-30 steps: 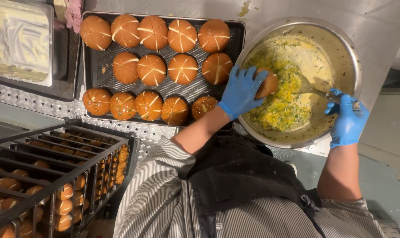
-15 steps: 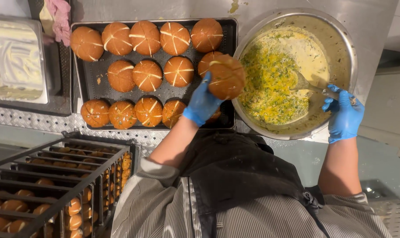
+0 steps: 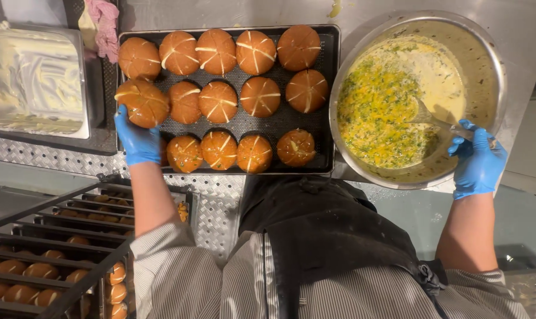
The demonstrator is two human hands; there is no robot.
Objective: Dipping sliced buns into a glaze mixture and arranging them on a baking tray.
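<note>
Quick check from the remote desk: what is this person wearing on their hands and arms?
Both the left hand and the right hand wear blue disposable gloves that end at the wrists. The forearms are bare. Grey-and-white pinstriped sleeves are pushed up to about the elbows, and a dark apron covers the chest between them. No watch or jewellery shows.

No packages, labels, signs or screens appear anywhere in this overhead kitchen view.
</note>
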